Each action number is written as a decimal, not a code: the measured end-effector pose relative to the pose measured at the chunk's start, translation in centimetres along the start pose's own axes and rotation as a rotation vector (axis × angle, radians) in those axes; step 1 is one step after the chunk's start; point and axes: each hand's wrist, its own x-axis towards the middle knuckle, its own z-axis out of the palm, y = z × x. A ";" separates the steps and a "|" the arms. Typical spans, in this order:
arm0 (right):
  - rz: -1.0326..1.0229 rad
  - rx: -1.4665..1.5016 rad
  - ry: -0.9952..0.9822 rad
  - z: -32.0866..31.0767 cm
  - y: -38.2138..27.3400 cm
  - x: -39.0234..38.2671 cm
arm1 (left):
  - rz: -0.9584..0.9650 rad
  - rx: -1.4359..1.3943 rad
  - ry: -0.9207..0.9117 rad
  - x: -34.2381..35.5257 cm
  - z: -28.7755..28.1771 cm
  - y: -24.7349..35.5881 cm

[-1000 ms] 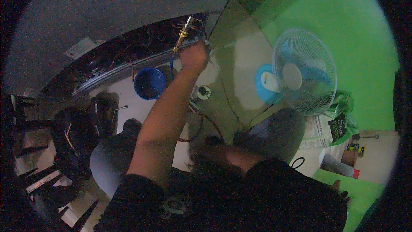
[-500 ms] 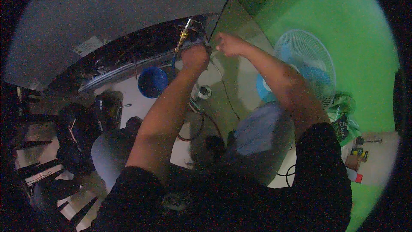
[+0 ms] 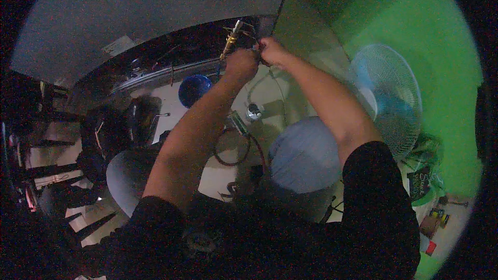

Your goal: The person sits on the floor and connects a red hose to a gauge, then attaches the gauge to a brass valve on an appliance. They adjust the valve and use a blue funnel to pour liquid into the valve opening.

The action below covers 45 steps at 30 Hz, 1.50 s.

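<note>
My left hand (image 3: pixel 241 64) is closed near a brass-and-silver fitting (image 3: pixel 229 41) with a blue hose, at the edge of a dark recessed opening (image 3: pixel 192 36) beneath a grey panel (image 3: pixel 150 0). My right hand (image 3: pixel 273 52) is closed right beside it, fingertips meeting at some small part among thin tubes. What either hand grips is hidden or too small to name. A blue bucket (image 3: pixel 193 89) stands below and left of my left forearm. A small silver cylindrical object (image 3: pixel 254 111) sits on the floor below my hands, near a coiled red hose (image 3: pixel 231 162).
A white fan with blue blades (image 3: pixel 386 98) stands on the right against a green wall (image 3: pixel 448 46). Dark bags (image 3: pixel 98 140) lie at the left. A green bag (image 3: pixel 420 186) and small tools (image 3: pixel 441 218) are at the lower right. My knees frame the floor.
My right hand has risen from my lap to beside my left hand, its fingers now closed at the fitting area. My left hand stays there. The view has shifted slightly.
</note>
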 end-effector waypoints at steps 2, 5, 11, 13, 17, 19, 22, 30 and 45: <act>0.022 -0.052 0.109 0.7 -0.1 0.3 | -0.078 -0.013 0.019 0.2 0.3 0.6; -0.049 -0.237 0.250 1.7 -0.5 0.5 | -0.214 -0.090 0.157 -0.6 2.0 1.5; 0.180 -0.151 0.102 1.3 -1.4 0.1 | -0.137 -0.128 0.447 -1.9 3.7 1.6; 0.039 -0.204 0.216 1.9 -1.7 0.1 | -0.117 -0.085 0.414 -1.5 3.3 1.3; 0.107 -0.182 0.294 3.0 -1.9 0.2 | -0.190 -0.135 0.322 -0.6 2.6 1.1; 0.041 -0.212 0.369 3.6 -1.8 0.0 | -0.232 -0.200 0.304 -0.6 2.7 0.9; 0.014 -0.249 0.457 4.3 -1.8 -0.1 | -0.226 -0.232 0.334 -0.6 3.2 0.1; 0.077 -0.352 0.548 4.7 -2.9 -0.7 | -0.111 -0.499 0.311 0.3 5.0 -1.4; 0.132 0.057 0.512 5.9 2.1 3.3 | -0.188 -0.670 0.707 -8.1 4.3 1.9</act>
